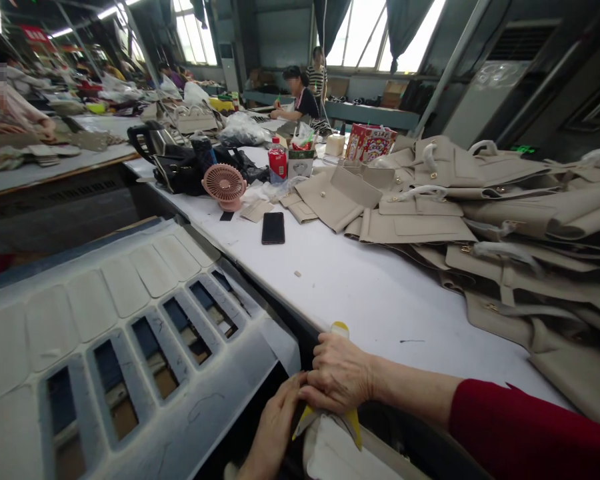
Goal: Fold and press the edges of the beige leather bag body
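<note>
My right hand (339,375), in a red sleeve, is closed in a fist around what looks like a banana (353,425). A yellow tip stands out above the fist, and yellow flaps with pale insides hang below it. My left hand (279,421) meets the right one from the left, its fingers drawn together. Its fingertips are partly hidden against the right hand, so what they pinch cannot be made out. Just below both hands lies a pale, whitish piece (333,450), cut off by the bottom edge of the view.
Beige handbag pieces (420,223) are heaped along the right of the white table (330,280). A phone (273,228), pink fan (225,187) and red bottle (277,160) stand or lie farther back. At left is a slotted board (180,393) with pale panels. Other people work behind.
</note>
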### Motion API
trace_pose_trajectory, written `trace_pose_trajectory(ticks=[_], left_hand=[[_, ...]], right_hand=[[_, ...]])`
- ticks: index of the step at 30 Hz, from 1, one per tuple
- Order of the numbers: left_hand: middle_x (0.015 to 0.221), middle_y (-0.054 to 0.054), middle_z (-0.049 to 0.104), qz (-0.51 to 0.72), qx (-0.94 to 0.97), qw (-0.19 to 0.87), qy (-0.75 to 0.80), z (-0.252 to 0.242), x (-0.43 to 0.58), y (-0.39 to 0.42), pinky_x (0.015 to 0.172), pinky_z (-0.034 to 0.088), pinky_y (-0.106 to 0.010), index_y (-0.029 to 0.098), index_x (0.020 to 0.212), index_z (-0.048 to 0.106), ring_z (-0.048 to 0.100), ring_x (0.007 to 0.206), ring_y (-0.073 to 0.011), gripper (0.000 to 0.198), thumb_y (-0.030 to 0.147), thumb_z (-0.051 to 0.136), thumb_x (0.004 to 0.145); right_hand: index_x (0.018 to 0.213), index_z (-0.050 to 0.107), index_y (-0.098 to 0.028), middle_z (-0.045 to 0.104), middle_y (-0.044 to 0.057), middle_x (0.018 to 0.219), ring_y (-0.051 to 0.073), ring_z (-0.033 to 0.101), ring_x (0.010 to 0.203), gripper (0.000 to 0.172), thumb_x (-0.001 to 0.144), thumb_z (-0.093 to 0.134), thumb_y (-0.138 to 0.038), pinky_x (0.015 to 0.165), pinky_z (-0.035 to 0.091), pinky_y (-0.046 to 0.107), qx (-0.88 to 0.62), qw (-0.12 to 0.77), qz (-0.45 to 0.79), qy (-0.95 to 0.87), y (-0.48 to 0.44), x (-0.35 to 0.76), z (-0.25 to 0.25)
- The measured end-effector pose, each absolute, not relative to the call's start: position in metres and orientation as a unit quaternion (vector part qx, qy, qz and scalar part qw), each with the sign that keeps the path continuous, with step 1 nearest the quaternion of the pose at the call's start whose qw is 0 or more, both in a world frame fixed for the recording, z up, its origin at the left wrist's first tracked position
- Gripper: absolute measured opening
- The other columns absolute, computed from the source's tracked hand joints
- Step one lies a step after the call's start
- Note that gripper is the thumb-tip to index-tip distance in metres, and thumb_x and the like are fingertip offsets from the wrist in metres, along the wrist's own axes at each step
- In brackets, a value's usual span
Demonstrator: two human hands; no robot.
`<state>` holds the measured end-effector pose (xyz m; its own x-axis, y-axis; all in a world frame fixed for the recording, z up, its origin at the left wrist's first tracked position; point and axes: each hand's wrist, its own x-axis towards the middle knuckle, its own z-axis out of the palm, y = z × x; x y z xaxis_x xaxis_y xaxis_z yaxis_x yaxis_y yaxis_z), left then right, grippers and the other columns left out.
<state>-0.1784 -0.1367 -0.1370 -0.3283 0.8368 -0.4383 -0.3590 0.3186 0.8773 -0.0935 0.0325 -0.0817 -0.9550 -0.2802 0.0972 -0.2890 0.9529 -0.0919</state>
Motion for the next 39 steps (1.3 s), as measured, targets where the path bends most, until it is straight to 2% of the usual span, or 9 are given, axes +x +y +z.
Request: trace_pose_trajectory(ticks=[4, 7, 11, 18, 21, 26, 31, 33, 39], left_hand=[[0.131, -0.006, 0.063, 0.556, 0.282, 0.55, 0.555, -0.126, -0.184, -0.16, 0.116, 0.03, -0.038, 0.021, 0.122, 0.067, 0.045, 0.133, -0.0301, 0.048, 0.055, 0.058, 0.09], [0.108, -0.006, 0.07, 0.521, 0.319, 0.573, 0.546, -0.119, -0.182, -0.162, 0.092, 0.047, -0.033, 0.019, 0.116, 0.069, 0.06, 0.105, -0.0282, 0.047, 0.053, 0.065, 0.085], [0.081, -0.002, 0.064, 0.468, 0.344, 0.554, 0.597, -0.105, -0.178, -0.158, 0.065, 0.041, -0.025, 0.015, 0.093, 0.071, 0.053, 0.074, -0.0182, 0.039, 0.052, 0.063, 0.085], [0.092, -0.005, 0.069, 0.419, 0.431, 0.481, 0.638, -0.082, -0.179, -0.152, 0.092, 0.044, -0.031, 0.021, 0.09, 0.073, 0.059, 0.091, -0.0262, 0.025, 0.043, 0.06, 0.088], [0.091, -0.005, 0.07, 0.391, 0.468, 0.447, 0.654, -0.077, -0.176, -0.151, 0.112, 0.031, -0.035, 0.025, 0.089, 0.073, 0.061, 0.096, -0.0268, 0.021, 0.04, 0.059, 0.09], [0.091, -0.002, 0.069, 0.353, 0.514, 0.429, 0.654, -0.077, -0.173, -0.152, 0.119, 0.021, -0.035, 0.025, 0.09, 0.072, 0.062, 0.094, -0.023, 0.027, 0.042, 0.052, 0.094], [0.096, -0.006, 0.071, 0.463, 0.357, 0.589, 0.558, -0.093, -0.172, -0.146, 0.093, 0.046, -0.036, 0.017, 0.106, 0.072, 0.06, 0.094, -0.0256, 0.055, 0.06, 0.039, 0.096], [0.097, -0.008, 0.071, 0.503, 0.289, 0.63, 0.517, -0.101, -0.17, -0.142, 0.082, 0.048, -0.032, 0.014, 0.107, 0.072, 0.06, 0.094, -0.0259, 0.055, 0.06, 0.046, 0.094], [0.104, -0.009, 0.072, 0.507, 0.266, 0.661, 0.485, -0.116, -0.169, -0.134, 0.078, 0.046, -0.029, 0.015, 0.118, 0.071, 0.061, 0.096, -0.0249, 0.049, 0.052, 0.062, 0.088]], right_hand=[[0.058, 0.06, -0.022, 0.06, 0.002, 0.047, 0.016, 0.048, 0.046, 0.05, 0.097, 0.038, -0.045, 0.058, 0.021, 0.038, 0.133, 0.044, 0.052, -0.989, 0.031, -0.092, -0.083], [0.057, 0.059, -0.022, 0.06, 0.003, 0.047, 0.017, 0.048, 0.046, 0.051, 0.097, 0.037, -0.045, 0.057, 0.02, 0.038, 0.124, 0.041, 0.051, -0.99, 0.03, -0.09, -0.086], [0.057, 0.059, -0.022, 0.06, 0.003, 0.048, 0.017, 0.049, 0.047, 0.054, 0.098, 0.035, -0.047, 0.058, 0.021, 0.037, 0.108, 0.037, 0.052, -0.992, 0.029, -0.085, -0.086], [0.059, 0.061, -0.02, 0.063, 0.003, 0.051, 0.016, 0.052, 0.05, 0.05, 0.098, 0.035, -0.038, 0.06, 0.025, 0.034, 0.051, 0.031, 0.062, -0.996, 0.02, -0.069, -0.081], [0.059, 0.062, -0.02, 0.064, 0.004, 0.053, 0.016, 0.052, 0.049, 0.052, 0.099, 0.034, -0.037, 0.06, 0.025, 0.033, 0.009, 0.027, 0.067, -0.997, 0.011, -0.06, -0.079], [0.057, 0.06, -0.019, 0.064, 0.004, 0.053, 0.015, 0.048, 0.047, 0.052, 0.1, 0.036, -0.036, 0.058, 0.02, 0.034, -0.053, 0.023, 0.069, -0.996, -0.004, -0.044, -0.077], [0.071, 0.065, -0.024, 0.066, 0.0, 0.057, 0.015, 0.048, 0.05, 0.043, 0.1, 0.035, -0.031, 0.059, 0.018, 0.034, -0.063, 0.016, 0.076, -0.995, -0.008, -0.035, -0.072], [0.075, 0.066, -0.025, 0.066, 0.0, 0.058, 0.016, 0.049, 0.051, 0.043, 0.101, 0.033, -0.032, 0.059, 0.019, 0.035, -0.07, 0.012, 0.078, -0.994, -0.007, -0.032, -0.07], [0.062, 0.063, -0.019, 0.066, 0.003, 0.057, 0.015, 0.054, 0.054, 0.055, 0.104, 0.029, -0.034, 0.062, 0.025, 0.034, -0.094, 0.0, 0.097, -0.991, 0.003, -0.012, -0.066]])
